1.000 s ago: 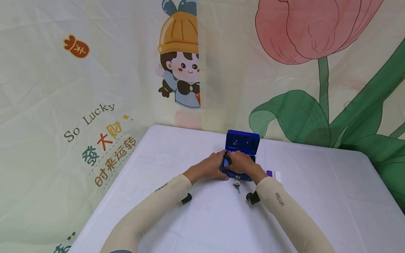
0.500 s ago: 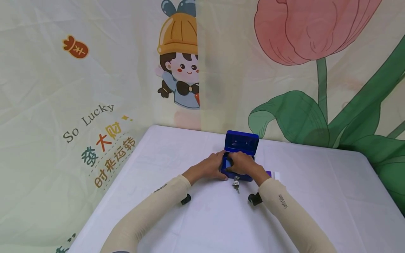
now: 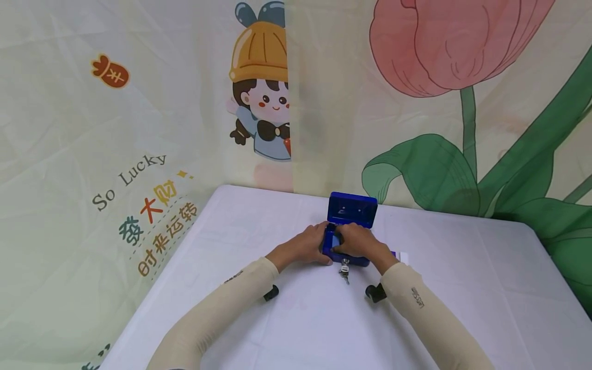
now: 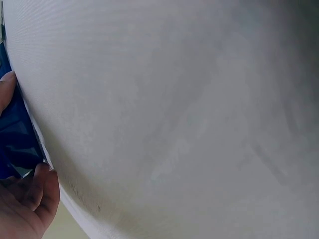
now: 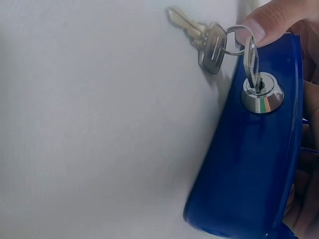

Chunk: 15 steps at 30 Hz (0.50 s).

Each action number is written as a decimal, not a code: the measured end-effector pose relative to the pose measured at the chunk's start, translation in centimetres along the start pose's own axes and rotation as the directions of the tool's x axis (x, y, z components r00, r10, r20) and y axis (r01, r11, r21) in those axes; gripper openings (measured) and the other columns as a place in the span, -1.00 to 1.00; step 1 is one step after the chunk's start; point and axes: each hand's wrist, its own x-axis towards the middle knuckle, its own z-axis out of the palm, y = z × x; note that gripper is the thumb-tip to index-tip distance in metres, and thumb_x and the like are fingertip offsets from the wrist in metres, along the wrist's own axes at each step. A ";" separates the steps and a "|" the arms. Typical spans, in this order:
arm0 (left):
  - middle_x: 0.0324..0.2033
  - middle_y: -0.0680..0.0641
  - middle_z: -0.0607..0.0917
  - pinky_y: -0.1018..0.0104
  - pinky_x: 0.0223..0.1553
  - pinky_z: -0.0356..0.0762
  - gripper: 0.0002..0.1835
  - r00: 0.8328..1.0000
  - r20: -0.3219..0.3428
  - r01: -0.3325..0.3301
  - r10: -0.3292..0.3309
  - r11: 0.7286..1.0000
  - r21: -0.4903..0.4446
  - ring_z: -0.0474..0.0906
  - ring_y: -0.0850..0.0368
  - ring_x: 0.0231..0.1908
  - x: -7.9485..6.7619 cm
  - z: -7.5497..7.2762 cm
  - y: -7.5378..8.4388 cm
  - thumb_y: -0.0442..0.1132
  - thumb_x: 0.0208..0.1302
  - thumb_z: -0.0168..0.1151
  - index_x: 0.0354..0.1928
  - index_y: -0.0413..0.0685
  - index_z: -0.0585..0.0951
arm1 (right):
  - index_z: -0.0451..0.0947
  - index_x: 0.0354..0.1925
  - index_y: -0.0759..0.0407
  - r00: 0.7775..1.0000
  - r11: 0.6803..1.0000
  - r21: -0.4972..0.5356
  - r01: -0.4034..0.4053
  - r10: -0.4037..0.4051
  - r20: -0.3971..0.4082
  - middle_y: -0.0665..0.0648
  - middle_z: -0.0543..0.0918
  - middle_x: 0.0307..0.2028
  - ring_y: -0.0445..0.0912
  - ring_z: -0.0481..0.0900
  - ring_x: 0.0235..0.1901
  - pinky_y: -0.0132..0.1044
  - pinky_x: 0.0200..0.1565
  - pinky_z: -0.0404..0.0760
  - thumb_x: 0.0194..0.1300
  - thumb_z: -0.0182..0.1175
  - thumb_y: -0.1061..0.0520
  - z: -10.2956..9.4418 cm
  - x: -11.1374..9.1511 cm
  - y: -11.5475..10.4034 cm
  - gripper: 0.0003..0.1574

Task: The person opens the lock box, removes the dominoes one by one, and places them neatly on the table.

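Observation:
A blue cash box [image 3: 327, 246] stands on the table with its lid [image 3: 352, 209] raised at the back. My left hand [image 3: 309, 243] grips its left side, thumb toward the front and fingers toward the back corner. The right hand [image 3: 357, 240] reaches down into the box, its fingertips partly hidden by the walls. A light-blue patch [image 3: 336, 240] shows between that hand's thumb and finger; I cannot tell whether it is held. In the right wrist view, a key [image 5: 251, 62] sits in the front lock [image 5: 262, 94], and a second key [image 5: 214, 48] hangs from its ring.
A small purple and white item [image 3: 403, 257] lies right of the box, partly behind the right wrist. Dark wrist-camera units [image 3: 271, 293] show under both forearms. A white cloth covers the table [image 3: 305, 329], and a printed curtain [image 3: 333, 103] hangs behind it.
The right hand and forearm have shifted slightly right, uncovering more of the box's left inside. The left hand keeps its place on the box. The view has tilted a little.

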 end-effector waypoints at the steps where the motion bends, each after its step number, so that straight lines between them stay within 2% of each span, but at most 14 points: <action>1: 0.48 -0.20 0.27 0.02 0.45 0.24 0.23 1.000 0.001 0.001 -0.001 1.000 0.000 0.23 -0.10 0.46 0.0 0.0 0.0 0.14 0.08 0.52 0.58 -0.12 -0.06 | 0.59 0.14 0.15 1.000 1.000 0.005 0.002 -0.002 -0.001 0.18 0.73 0.02 0.10 0.69 0.03 0.10 0.18 0.58 0.20 0.45 -0.12 0.0 0.0 0.0 -0.36; 8: 0.48 -0.21 0.28 0.00 0.45 0.24 0.23 1.000 -0.004 0.001 -0.001 1.000 0.003 0.22 -0.10 0.46 0.1 0.1 0.0 0.14 0.07 0.52 0.58 -0.13 -0.05 | 0.62 0.13 0.16 1.000 1.000 0.015 0.009 -0.009 -0.017 0.15 0.76 -0.06 0.01 0.72 -0.14 0.06 0.12 0.64 0.18 0.47 -0.14 -0.2 -0.3 0.3 -0.35; 15: 0.47 -0.21 0.31 -0.02 0.45 0.25 0.24 1.000 -0.015 -0.005 0.005 1.000 -0.005 0.25 -0.11 0.45 -0.1 0.0 0.0 0.14 0.06 0.53 0.58 -0.11 -0.05 | 0.64 0.06 0.18 1.000 1.000 0.018 -0.003 0.003 -0.021 0.10 0.75 -0.27 -0.09 0.64 -0.37 -0.03 -0.02 0.70 0.14 0.48 -0.16 -0.6 -0.4 0.6 -0.36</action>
